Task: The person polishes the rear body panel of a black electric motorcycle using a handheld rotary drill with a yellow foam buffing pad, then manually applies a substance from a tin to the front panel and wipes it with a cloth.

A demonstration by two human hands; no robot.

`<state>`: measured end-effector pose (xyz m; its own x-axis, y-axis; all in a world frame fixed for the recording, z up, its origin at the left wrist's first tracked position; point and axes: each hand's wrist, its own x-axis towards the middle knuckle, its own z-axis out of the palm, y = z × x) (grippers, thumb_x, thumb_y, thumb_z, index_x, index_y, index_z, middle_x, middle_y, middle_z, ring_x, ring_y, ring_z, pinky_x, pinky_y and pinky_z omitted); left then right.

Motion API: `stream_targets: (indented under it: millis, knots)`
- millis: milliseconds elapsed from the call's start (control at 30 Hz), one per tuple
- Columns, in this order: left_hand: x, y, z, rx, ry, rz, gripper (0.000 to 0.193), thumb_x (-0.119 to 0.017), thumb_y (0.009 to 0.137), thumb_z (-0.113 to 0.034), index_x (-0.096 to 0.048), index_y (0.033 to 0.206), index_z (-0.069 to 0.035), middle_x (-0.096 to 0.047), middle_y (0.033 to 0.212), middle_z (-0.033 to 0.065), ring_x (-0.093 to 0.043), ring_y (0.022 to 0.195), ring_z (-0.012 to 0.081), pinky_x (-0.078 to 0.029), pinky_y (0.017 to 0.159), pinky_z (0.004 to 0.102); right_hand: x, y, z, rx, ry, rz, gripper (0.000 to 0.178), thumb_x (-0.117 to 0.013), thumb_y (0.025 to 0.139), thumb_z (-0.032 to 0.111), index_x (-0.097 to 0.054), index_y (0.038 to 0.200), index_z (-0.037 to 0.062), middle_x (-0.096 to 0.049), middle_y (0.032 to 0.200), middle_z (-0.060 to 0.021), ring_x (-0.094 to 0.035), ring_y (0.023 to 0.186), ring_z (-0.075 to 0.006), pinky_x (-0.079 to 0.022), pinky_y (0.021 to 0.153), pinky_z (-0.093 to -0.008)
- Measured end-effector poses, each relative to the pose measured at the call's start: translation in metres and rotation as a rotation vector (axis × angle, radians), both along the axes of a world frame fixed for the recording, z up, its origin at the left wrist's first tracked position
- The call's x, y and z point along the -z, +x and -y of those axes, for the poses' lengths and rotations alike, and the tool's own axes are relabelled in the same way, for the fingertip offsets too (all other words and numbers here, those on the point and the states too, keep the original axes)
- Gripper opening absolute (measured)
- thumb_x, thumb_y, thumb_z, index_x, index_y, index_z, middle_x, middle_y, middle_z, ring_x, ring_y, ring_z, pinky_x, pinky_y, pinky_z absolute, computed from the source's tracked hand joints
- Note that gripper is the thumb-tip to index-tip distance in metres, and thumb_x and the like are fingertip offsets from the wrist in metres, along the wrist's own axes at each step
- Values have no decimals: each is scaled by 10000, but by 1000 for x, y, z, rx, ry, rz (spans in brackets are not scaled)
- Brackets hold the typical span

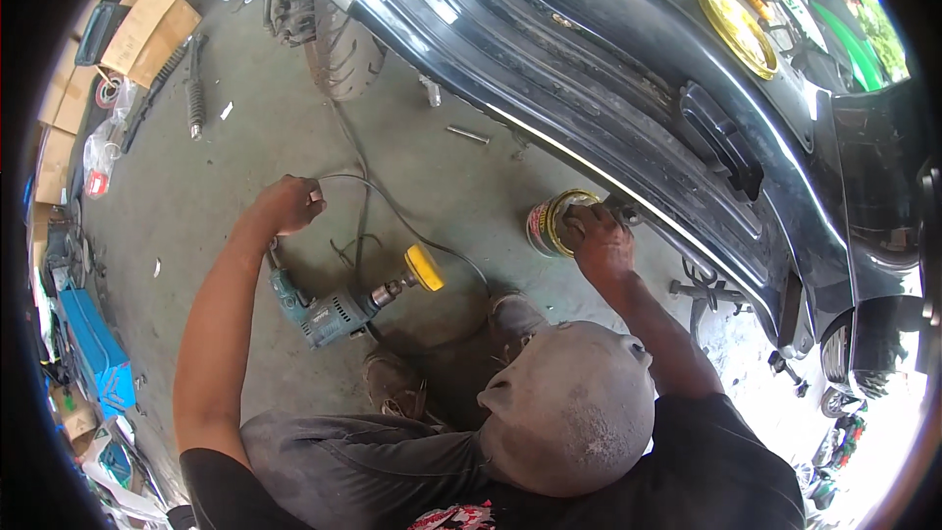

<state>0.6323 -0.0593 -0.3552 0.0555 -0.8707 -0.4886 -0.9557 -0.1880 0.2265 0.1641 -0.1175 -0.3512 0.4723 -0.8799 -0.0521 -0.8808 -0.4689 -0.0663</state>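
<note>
Left hand (291, 204) half-curled by the cord (341, 176); right hand (601, 236) bent over the tin (539, 229), centre right; neither grip's hold showed clearly; bumping could tip the tin.

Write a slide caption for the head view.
Right hand at a tin, left hand by a cord, drill with yellow pad on the floor.
</note>
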Motion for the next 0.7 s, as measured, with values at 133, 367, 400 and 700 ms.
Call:
stream_targets:
  millis: [133,367,400,700]
  knots:
    - [8,7,-7,-19,18,32,216,-642,883,-234,-691,971,-42,-714,933,155,-687,877,331,-534,783,421,9,-4,5,-1,9,70,197,-637,837,202,-684,1016,136,-636,1032,-81,-616,995,-306,-523,821,-443]
    - [11,11,-10,-14,84,96,225,-636,887,-251,-686,987,-56,-711,964,147,-684,891,328,-535,789,424,19,0,12,125,73,-16,239,-678,808,199,-683,1030,108,-655,998,-140,-640,937,-357,-520,805,-468]
    - [9,9,-10,-19,78,89,223,-634,885,-250,-687,987,-59,-711,965,146,-683,892,328,-535,788,425,13,-3,11,107,95,29,248,-674,815,201,-681,1045,106,-658,1001,-146,-646,929,-350,-521,802,-465]
    - [-2,-1,-6,-18,96,119,243,-621,891,-298,-699,1018,-106,-697,1020,152,-657,978,354,-528,847,447,-28,-38,-31,756,1090,1441,334,-578,960,294,-603,1164,31,-663,974,-128,-660,818,-218,-555,718,-348]
